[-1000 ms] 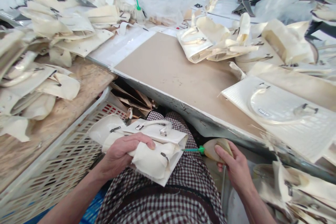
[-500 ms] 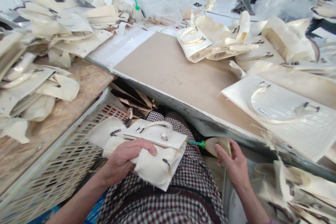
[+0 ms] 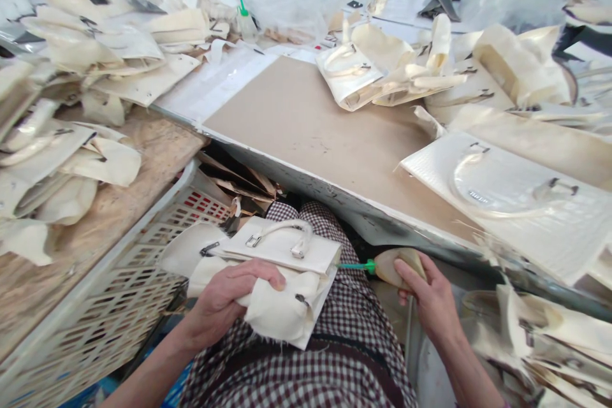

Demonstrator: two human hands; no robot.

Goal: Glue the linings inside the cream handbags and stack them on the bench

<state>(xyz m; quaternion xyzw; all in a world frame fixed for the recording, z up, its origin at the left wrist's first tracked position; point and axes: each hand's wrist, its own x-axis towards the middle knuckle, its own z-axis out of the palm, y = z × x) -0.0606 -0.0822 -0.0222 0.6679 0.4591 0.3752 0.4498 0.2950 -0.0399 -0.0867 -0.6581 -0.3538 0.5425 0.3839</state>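
My left hand is closed on a small cream handbag piece resting over my lap. The piece has a curved handle with metal fittings, and its loose panels fold over toward me. My right hand grips a squeeze glue bottle with a green cap and a thin green nozzle. The bottle lies nearly level, and its nozzle tip meets the right edge of the bag piece; whether it goes inside the edge I cannot tell. My fingers partly cover the bottle's rear end.
A brown board lies on the table ahead, its edge just beyond my knees. To the right rests a larger white bag panel. A plastic crate stands at my left. Bag pieces are heaped on the wooden table. Another glue bottle stands farther back.
The bottle and my right hand have shifted very slightly, with the nozzle still at the bag's edge. My left hand keeps its hold. The whole view has moved a little.
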